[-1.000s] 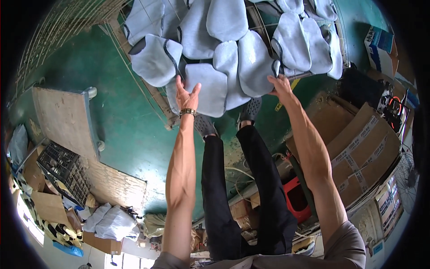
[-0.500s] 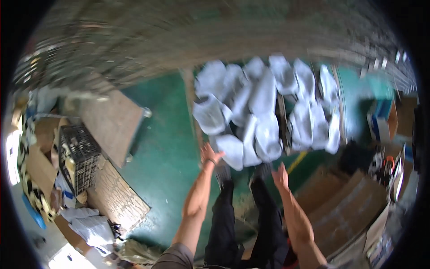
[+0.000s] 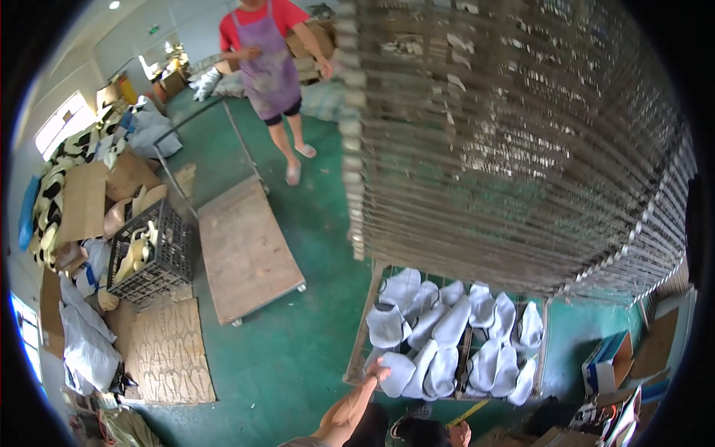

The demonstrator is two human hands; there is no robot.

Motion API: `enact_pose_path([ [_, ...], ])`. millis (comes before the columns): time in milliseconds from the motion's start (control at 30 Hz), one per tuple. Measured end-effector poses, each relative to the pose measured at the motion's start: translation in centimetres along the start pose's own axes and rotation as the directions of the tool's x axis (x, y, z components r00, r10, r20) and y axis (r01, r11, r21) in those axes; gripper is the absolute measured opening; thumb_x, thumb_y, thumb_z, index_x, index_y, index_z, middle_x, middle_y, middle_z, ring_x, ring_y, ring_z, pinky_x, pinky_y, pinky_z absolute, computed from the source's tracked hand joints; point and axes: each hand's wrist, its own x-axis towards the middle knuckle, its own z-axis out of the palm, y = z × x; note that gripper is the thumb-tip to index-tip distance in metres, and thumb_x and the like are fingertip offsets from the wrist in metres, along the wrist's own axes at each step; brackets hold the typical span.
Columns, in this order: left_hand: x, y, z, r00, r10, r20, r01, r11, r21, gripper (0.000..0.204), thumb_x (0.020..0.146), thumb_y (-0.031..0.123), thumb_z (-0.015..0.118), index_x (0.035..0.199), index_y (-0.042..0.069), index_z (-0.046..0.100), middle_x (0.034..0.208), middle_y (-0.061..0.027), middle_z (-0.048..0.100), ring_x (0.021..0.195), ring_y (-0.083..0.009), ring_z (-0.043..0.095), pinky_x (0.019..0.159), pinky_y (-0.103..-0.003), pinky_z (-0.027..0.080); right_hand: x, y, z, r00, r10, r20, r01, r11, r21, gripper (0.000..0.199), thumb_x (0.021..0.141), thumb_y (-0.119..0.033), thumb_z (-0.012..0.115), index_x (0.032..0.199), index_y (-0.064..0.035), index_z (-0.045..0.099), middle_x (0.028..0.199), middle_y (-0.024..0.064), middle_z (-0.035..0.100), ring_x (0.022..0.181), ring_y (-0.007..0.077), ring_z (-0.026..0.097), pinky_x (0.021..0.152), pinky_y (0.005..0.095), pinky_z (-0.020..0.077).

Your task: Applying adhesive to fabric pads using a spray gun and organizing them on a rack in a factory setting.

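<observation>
On the floor before me lies a wood-edged tray (image 3: 375, 289) of pale grey, hollow, moulded pieces (image 3: 445, 332) set out in rows. My left hand (image 3: 379, 370) reaches to its near left corner, beside a grey rounded piece (image 3: 396, 374). Its fingers look apart and rest at that piece's edge; whether they touch the piece or the tray cannot be made out. My right hand (image 3: 460, 433) is low at the picture's bottom edge, short of the tray's near side, with its fingers too small and unclear to read.
Behind the tray rises a tall stack of slatted racks (image 3: 477, 149). Left stand a flat trolley (image 3: 249, 249), a black crate (image 3: 153, 257) and flattened cardboard (image 3: 175, 354). A person in a purple apron (image 3: 267, 67) stands beyond the trolley. Open boxes (image 3: 607, 365) lie at right.
My view has lifted, so the tray and my hands sit lower in the picture. The person and the tall rack stack now show clearly. My left hand stays by the tray's near left corner.
</observation>
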Motion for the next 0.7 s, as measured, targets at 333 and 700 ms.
enact_pose_path([
  [333, -20.3, -4.8, -18.5, 0.983, -0.184, -0.028, 0.173, 0.848, 0.501, 0.031, 0.083, 0.033, 0.074, 0.108, 0.017, 0.068, 0.083, 0.0015, 0.074, 0.067, -0.0115, 0.069, 0.057, -0.03, 0.057, -4.3, 9.6, -1.9, 0.685, -0.726, -0.051, 0.677, 0.662, -0.322, 0.032, 0.092, -0.031, 0.068, 0.109, -0.0049, 0.071, 0.096, 0.0069, 0.07, 0.086, 0.0172, 0.063, 0.074, 0.0361, 0.0528],
  [700, -30.8, -7.8, -24.0, 0.897, -0.424, 0.124, 0.275, 0.756, 0.594, 0.026, 0.085, 0.035, 0.061, 0.074, 0.014, 0.073, 0.072, -0.0072, 0.071, 0.065, -0.0202, 0.069, 0.063, -0.035, 0.055, -11.5, 19.3, -5.2, 0.259, -0.927, 0.271, 0.934, 0.169, -0.313, 0.028, 0.095, -0.018, 0.059, 0.068, -0.0116, 0.054, 0.062, -0.0028, 0.048, 0.052, 0.0118, 0.042, 0.045, 0.0342, 0.0377],
])
